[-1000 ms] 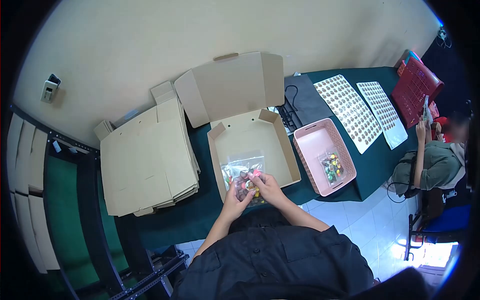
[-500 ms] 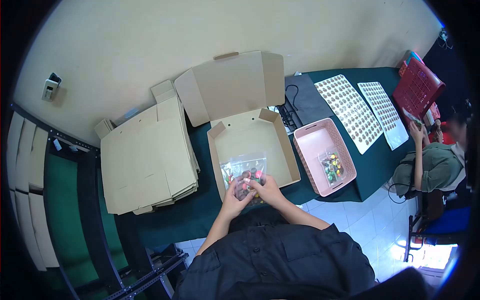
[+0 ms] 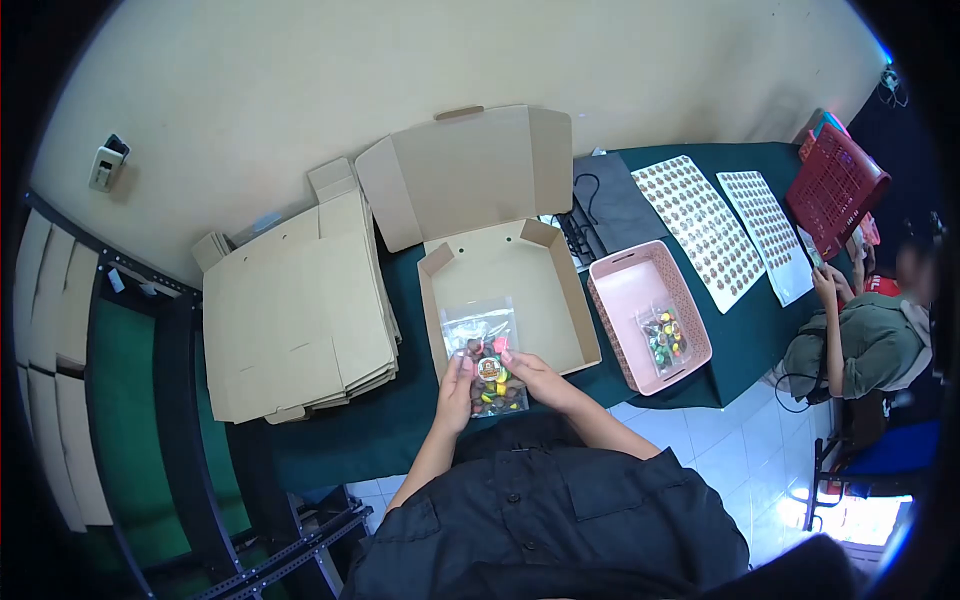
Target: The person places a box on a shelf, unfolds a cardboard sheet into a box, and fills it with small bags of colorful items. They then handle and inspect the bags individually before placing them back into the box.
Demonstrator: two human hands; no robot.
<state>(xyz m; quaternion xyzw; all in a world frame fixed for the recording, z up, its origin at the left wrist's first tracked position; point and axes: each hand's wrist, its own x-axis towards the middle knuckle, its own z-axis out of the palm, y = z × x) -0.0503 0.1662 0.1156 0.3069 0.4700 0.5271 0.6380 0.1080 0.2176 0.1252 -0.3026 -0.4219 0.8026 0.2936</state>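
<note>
A clear plastic bag (image 3: 490, 393) of colourful small pieces, with a round sticker (image 3: 489, 369) on its front, is held upright between my two hands. My left hand (image 3: 455, 395) grips its left edge, and my right hand (image 3: 537, 380) pinches the right edge. The bag is over the near side of an open cardboard box (image 3: 510, 265), whose lid stands raised at the back. To the right, a pink basket (image 3: 608, 330) has another filled bag (image 3: 662, 338) lying in it.
Flattened cardboard boxes (image 3: 290, 310) are stacked at left. Sticker sheets (image 3: 698, 230) lie on the green-covered table at right, near a dark red basket (image 3: 838, 185). A co-worker (image 3: 860, 335) sits at the far right, hands on a small packet. A keyboard (image 3: 578, 238) sits behind the pink basket.
My hands have spread from the bag's middle to its two sides, uncovering the round sticker. The co-worker's hands have moved slightly lower.
</note>
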